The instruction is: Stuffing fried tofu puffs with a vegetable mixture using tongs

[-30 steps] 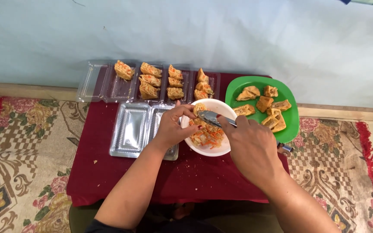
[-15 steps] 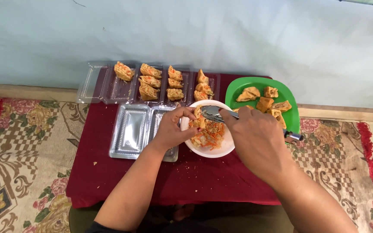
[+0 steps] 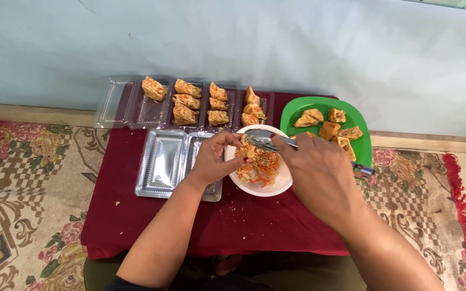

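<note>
Hands: left hand pinches fried pastry | right hand clamps metal spoon | round white bowl

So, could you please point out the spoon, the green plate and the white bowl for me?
spoon (image 3: pixel 260 138), head view, on its metal scoop.
green plate (image 3: pixel 297 108), head view, on its bare upper-left rim.
white bowl (image 3: pixel 268 189), head view, on its near rim.

Pale blue wall; low table, dark red cloth; floral patterned carpet
</note>
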